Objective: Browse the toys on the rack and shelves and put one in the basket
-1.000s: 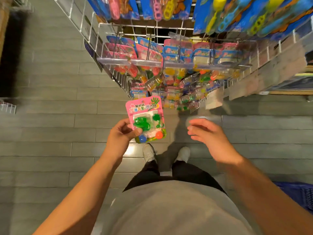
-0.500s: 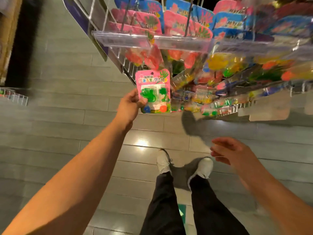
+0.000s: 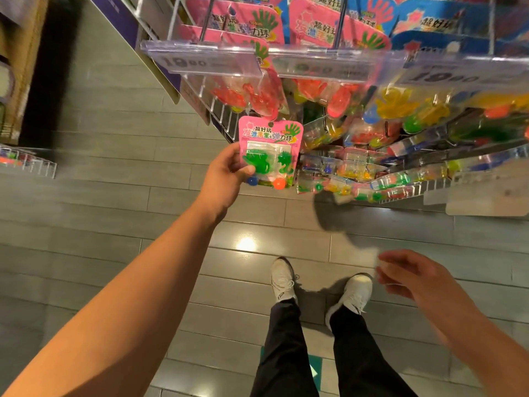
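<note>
My left hand [image 3: 226, 174] grips the left edge of a pink toy card [image 3: 270, 154] with green sticky hands and small bouncy balls under clear plastic. The card is held upright against the lower front of the wire rack [image 3: 329, 110], just below a hanging row of similar pink packs [image 3: 252, 27]. My right hand [image 3: 412, 277] hangs low on the right, fingers loosely curled and apart, holding nothing. No basket shows in this view.
Clear price strips [image 3: 257, 60] run along the rack front, with blue-carded packs [image 3: 446, 21] on the right. Lower hooks carry several more colourful packs [image 3: 372, 170]. A small wire bin [image 3: 28, 163] stands at far left. My feet [image 3: 320, 285] stand on grey floor tiles.
My left hand has lifted the pink card from waist height up to the rack's lower hooks. My right hand dropped down and to the right. The view moved closer to the rack.
</note>
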